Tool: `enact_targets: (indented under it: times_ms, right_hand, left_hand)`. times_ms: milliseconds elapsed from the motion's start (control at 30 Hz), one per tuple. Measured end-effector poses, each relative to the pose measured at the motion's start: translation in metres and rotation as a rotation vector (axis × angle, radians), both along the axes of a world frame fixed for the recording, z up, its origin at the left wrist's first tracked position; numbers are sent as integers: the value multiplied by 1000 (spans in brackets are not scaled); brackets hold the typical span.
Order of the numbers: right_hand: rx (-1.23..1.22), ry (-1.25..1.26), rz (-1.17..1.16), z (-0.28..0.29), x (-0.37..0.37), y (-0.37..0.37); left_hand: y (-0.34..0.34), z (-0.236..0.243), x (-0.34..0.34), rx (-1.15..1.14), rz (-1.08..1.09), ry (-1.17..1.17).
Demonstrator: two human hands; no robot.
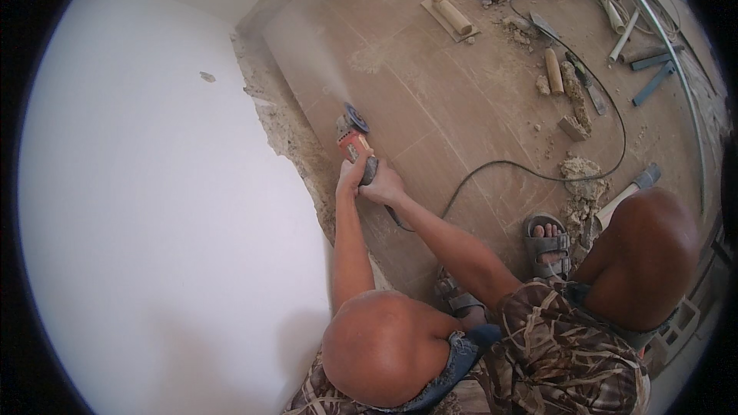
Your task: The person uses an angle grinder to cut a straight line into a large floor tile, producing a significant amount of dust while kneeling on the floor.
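You hold an angle grinder (354, 144), pale dust (323, 68) fanning out ahead of its round disc (356, 117).
Your left grip (350, 176) and right grip (386, 184) are wrapped closed round its orange-and-dark body, over matte brown floor tiles (438, 123), near the rough, crumbly strip (286, 127) edging the smooth white wall (154, 146); a thin black cable (497, 161) loops rightward.
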State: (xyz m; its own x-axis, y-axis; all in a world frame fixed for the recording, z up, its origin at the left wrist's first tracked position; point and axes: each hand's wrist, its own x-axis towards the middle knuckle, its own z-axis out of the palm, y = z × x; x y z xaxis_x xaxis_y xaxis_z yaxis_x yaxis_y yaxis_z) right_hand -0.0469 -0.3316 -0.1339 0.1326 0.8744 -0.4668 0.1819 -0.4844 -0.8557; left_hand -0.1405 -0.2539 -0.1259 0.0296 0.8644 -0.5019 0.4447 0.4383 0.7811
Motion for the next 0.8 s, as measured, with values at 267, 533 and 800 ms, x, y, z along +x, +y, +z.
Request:
enact_targets:
  times_ms: [267, 533, 800]
  right_hand:
    - [35, -13, -1, -10, -4, -3]
    - [32, -17, -9, -14, -3, -11]
    - [34, -16, -10, -18, -4, -13]
  left_hand:
    - [1, -12, -9, -8, -10, -46]
    - [-10, -13, -4, -23, 7, -102]
    - [-10, -23, -9, -26, 5, -121]
